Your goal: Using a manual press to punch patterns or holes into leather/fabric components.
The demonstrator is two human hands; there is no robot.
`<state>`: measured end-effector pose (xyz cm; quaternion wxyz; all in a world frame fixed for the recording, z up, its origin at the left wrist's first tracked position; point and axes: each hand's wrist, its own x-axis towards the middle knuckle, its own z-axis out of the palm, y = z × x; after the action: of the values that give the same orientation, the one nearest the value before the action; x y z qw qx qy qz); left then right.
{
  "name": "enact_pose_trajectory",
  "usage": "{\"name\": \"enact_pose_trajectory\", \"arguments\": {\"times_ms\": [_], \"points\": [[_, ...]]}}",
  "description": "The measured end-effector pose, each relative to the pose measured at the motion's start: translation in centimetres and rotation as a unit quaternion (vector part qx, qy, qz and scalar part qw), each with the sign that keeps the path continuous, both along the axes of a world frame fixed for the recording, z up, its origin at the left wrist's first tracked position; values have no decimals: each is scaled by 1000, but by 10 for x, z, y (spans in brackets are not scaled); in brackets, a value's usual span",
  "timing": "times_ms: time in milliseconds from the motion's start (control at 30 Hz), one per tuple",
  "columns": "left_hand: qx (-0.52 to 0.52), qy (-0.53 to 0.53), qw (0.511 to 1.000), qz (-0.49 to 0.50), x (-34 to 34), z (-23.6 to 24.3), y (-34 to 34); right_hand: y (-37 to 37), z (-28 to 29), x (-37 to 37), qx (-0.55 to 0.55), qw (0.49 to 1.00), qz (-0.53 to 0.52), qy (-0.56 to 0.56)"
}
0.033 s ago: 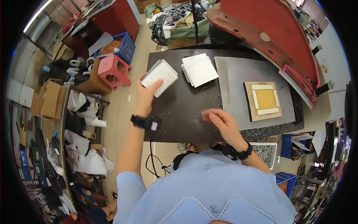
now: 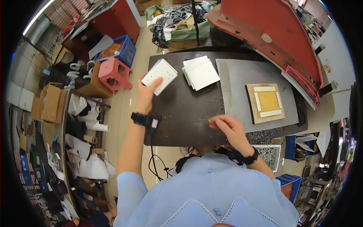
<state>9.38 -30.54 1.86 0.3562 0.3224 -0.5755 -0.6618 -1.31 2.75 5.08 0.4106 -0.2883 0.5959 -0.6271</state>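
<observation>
My left hand [image 2: 146, 90] grips a stack of white rectangular sheets [image 2: 160, 76] at the table's left edge, thumb on top. Small slots or holes mark the top sheet. To its right, on the dark table [image 2: 177, 117], lies a loose stack of plain white sheets [image 2: 201, 73]. My right hand [image 2: 227, 125] hovers over the front of the table, its fingers loosely bent with nothing visible in them. Right of it, a wooden die board [image 2: 248, 108] with a yellow centre and pale strips rests on a grey mat [image 2: 236, 89].
A large red machine arm [image 2: 264, 34] overhangs the table's back right. Small dark scraps [image 2: 261, 134] cover the front right edge. A pink stool [image 2: 115, 74] and a blue crate [image 2: 126, 51] stand to the left. A thin ring [image 2: 208, 95] lies near the plain sheets.
My right hand has shifted slightly right and nearer to me, its fingers drawn in a little. The left hand keeps its hold on the stack. The whole view has shifted slightly.
</observation>
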Motion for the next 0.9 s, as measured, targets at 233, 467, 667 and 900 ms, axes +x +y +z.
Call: {"name": "enact_pose_trajectory", "arguments": {"times_ms": [233,467,667,900], "points": [[-36,-179,983,4,-70,-30,-79,86,6,-14,46,970,-235,44],[-585,-262,754,146,-82,16,-37,130,7,-20,49,922,-377,74],[-638,-181,721,-200,-101,26,71,144,11,-18,73,922,-371,81],[-549,-191,781,-227,-107,17,74,164,16,-27,66,932,-342,99]]}}
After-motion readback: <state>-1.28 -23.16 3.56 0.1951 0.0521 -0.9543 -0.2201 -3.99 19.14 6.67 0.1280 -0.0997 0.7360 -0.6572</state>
